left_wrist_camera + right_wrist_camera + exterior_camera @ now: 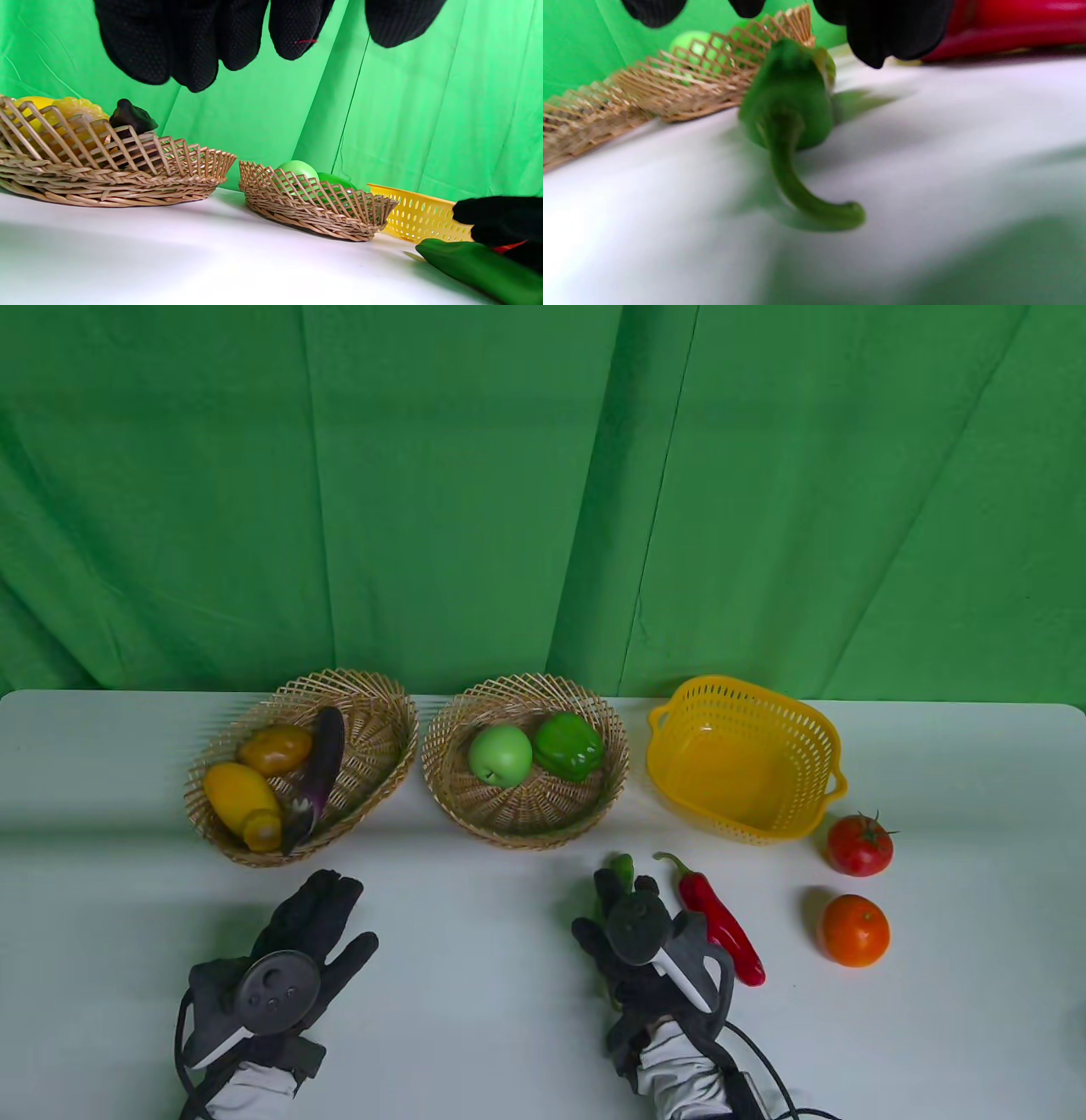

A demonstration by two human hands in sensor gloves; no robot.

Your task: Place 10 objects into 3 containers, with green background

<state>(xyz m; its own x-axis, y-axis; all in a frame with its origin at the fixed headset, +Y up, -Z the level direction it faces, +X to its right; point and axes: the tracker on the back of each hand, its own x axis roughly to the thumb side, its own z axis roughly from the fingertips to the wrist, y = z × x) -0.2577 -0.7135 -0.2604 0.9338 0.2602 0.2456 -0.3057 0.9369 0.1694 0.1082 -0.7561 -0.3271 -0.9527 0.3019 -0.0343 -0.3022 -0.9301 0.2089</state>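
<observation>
Here the right hand (649, 946) hovers over a green chili pepper (791, 106) lying on the tabletop (475, 950); whether its fingers (891, 29) touch it or how wide they stand, I cannot tell. A slick, tapered pepper could roll from a loose pinch, or the knuckles could nudge the red chili pepper (721, 925) just right of the fingers. The middle wicker basket (526, 819) waits just beyond them. The left hand (293, 950) hangs spread and empty. The tabletop is smooth white, and a creased green cloth (509, 475) hangs behind.

left hand (293, 959) flat, fingers spread; right hand (646, 946) curled downward.
</observation>
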